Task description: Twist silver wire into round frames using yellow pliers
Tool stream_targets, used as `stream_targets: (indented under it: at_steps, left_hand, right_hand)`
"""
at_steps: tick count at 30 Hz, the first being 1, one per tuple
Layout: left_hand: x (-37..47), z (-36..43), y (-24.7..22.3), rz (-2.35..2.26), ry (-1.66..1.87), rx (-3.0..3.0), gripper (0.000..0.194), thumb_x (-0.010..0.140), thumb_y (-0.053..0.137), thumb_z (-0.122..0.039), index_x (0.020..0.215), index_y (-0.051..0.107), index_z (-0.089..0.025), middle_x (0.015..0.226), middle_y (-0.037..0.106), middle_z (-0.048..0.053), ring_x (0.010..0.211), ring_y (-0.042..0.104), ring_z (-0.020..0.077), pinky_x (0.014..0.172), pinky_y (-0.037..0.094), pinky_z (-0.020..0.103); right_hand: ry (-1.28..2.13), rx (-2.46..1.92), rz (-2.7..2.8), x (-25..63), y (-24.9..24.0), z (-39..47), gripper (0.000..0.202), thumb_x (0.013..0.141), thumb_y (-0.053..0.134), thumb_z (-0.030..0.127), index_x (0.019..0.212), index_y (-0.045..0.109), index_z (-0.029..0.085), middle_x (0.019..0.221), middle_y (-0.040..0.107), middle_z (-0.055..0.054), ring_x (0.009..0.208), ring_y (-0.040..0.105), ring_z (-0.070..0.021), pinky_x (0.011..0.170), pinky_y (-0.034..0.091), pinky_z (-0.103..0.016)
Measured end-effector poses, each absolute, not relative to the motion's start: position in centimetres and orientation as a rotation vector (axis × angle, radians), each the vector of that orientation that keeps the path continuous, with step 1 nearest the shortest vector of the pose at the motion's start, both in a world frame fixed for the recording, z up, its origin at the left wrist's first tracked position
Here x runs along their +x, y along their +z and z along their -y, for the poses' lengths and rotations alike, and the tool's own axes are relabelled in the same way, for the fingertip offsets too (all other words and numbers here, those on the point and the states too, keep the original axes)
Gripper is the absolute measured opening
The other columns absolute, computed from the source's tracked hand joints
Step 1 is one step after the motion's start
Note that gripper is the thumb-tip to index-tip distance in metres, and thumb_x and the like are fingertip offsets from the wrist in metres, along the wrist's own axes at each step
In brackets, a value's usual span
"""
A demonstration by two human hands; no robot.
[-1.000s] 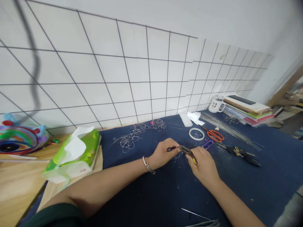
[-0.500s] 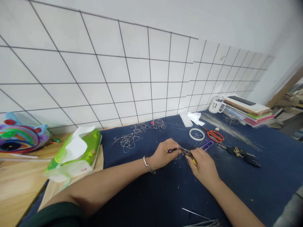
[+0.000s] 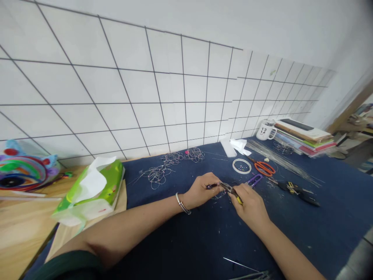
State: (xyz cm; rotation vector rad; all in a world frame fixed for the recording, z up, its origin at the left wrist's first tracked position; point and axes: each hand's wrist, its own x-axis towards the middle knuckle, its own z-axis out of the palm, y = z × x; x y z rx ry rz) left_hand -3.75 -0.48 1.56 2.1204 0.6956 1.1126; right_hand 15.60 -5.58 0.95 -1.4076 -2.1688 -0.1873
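My right hand (image 3: 251, 204) is closed around the yellow handles of a pair of pliers (image 3: 229, 188). The plier jaws point left and meet the fingertips of my left hand (image 3: 203, 191), which is closed in a pinch. A thin looped wire (image 3: 219, 195) hangs from those fingertips, just under the jaws. Something small and dark also shows between the left fingers, too small to name. Whether the jaws are clamped on the wire is hard to see.
Tangled wire loops (image 3: 157, 175) lie behind my hands. To the right are a round bead dish (image 3: 241, 166), orange-handled scissors (image 3: 264, 168), purple snips (image 3: 255, 180), black pliers (image 3: 303, 194) and straight wires (image 3: 287, 163). A tissue pack (image 3: 115, 182) lies left; a mug (image 3: 264, 131) stands at the back.
Both hands keep nearly the same place and grip, with the plier jaws still at the left fingertips. The whole view shifts very slightly.
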Motion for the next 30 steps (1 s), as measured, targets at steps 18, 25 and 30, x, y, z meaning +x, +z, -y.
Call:
stream_targets:
  at_steps: [18,25,30]
  left_hand:
    - [-3.7,0.3,1.5,-0.75,0.969,1.839,0.023,0.078,0.056,-0.033,0.08,0.062,-0.011,0.074,0.056,0.003,0.066,0.048,0.0096,0.062,0.038,0.022]
    - [-3.5,0.2,1.4,-0.766,0.992,1.665,0.023,0.076,0.058,-0.034,0.078,0.061,-0.011,0.067,0.051,0.0,0.06,0.042,0.0074,0.058,0.034,0.02]
    - [-3.4,0.5,1.4,-0.813,1.02,1.641,0.021,0.076,0.058,-0.032,0.078,0.061,-0.011,0.069,0.053,0.0,0.061,0.043,0.0077,0.058,0.035,0.02]
  right_hand:
    - [0.427,-1.482,2.099,15.9,0.7,4.7,0.019,0.084,0.043,0.033,0.071,0.049,0.02,0.063,0.047,0.003,0.059,0.046,-0.0112,0.054,0.034,-0.021]
    - [0.264,-1.504,2.132,16.2,0.8,4.7,0.015,0.082,0.044,0.029,0.071,0.048,0.02,0.069,0.051,0.0,0.065,0.048,-0.0133,0.059,0.036,-0.023]
    - [0.107,-1.525,2.157,15.9,0.7,5.0,0.013,0.084,0.041,0.027,0.078,0.051,0.02,0.076,0.054,-0.003,0.072,0.051,-0.0159,0.066,0.038,-0.025]
